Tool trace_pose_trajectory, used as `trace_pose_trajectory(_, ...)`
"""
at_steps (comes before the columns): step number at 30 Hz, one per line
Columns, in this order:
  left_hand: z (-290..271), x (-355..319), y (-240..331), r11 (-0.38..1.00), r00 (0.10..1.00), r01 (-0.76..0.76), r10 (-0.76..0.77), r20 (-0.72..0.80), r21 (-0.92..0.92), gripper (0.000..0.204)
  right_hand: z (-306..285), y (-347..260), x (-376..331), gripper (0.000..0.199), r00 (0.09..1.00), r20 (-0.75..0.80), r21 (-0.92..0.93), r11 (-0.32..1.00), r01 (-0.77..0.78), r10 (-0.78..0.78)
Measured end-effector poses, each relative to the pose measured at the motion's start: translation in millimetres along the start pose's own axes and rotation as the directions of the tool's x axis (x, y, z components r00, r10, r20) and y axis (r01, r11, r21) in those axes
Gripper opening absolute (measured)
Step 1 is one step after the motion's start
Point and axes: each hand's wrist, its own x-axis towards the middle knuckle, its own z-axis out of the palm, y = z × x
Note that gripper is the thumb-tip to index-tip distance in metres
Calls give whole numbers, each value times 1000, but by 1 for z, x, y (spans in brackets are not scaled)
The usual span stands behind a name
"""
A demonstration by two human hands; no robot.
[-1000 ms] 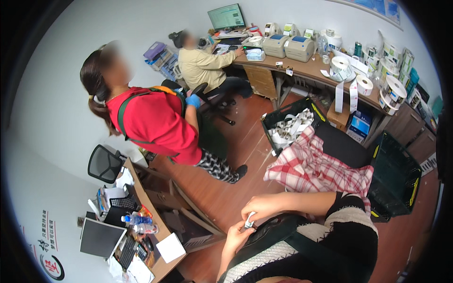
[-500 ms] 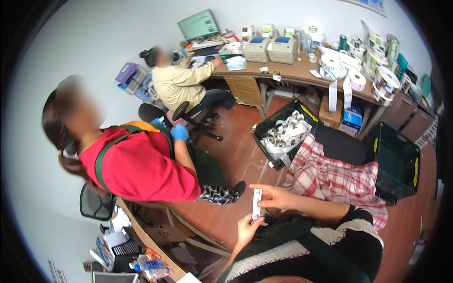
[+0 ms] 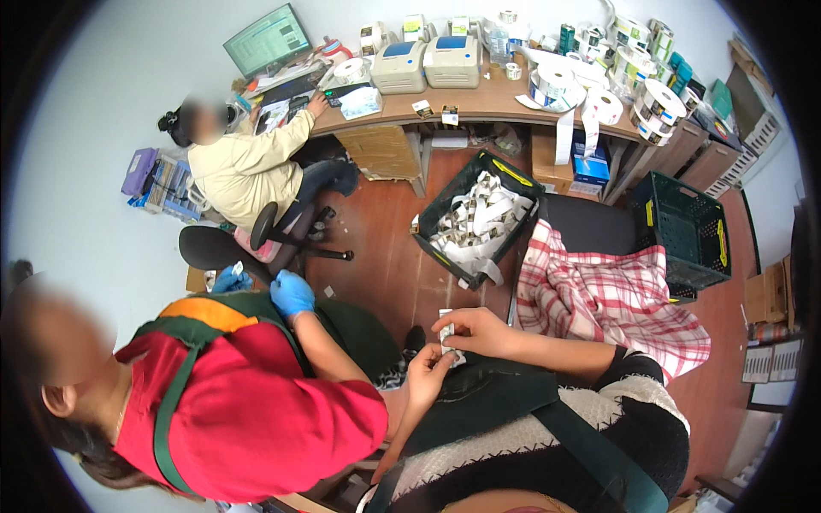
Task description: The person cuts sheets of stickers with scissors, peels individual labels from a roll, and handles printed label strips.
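left hand [image 3: 425, 374]: low centre of view, just above the wearer's dark lap; fingers curled, tips pinching the lower end of the small white tag [image 3: 448, 342].
right hand [image 3: 473, 329]: just above and right of the left hand; thumb and fingers pressed on the upper part of the same tag. Both hands meet on it.
small white tag: held between both hands in the air over the floor, not resting on anything; too small to read detail.
wearer's torso: knitted black-and-white top [image 3: 547, 445] with a dark green strap [image 3: 590, 462] across it.
person in red [image 3: 256, 410]: close on the wearer's left, red top, green straps, blue gloves [image 3: 292, 293]; gloved hands up near a black chair back [image 3: 214, 248].
plaid cloth [image 3: 599, 295]: red-and-white check, draped over a dark seat just right of the hands.
black crate [image 3: 479, 218]: on the wooden floor [image 3: 385, 256] past the hands, full of white label strips.
green crate [image 3: 688, 227]: on the floor to the right, near the desk's right end.
seated person [image 3: 248, 167]: pale yellow jacket, on an office chair at the desk's left end, one hand on the desk.
desk [image 3: 479, 103]: along the far wall; monitor [image 3: 267, 38] at its left corner, two grey label printers [image 3: 423, 61] mid-desk, label rolls [image 3: 607, 103] crowding the right end, strips hanging over the front edge.
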Motion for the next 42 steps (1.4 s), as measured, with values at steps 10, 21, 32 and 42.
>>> trace_pose_trajectory(10,-35,58,-3,988,988,110,-97,-120,110,2,-33,34,97,28,992,120,218,976,6,-33)
trace_pose_trajectory(21,-3,177,49,986,964,159,-164,-209,-39,6,-119,86,123,26,996,-52,386,921,-52,78)
trace_pose_trajectory(32,59,275,31,996,950,84,-80,302,0,6,-175,101,68,23,918,-274,325,926,-194,288)
trace_pose_trajectory(42,67,301,10,991,866,96,-129,483,93,13,-192,99,76,24,891,-335,388,907,-167,307)
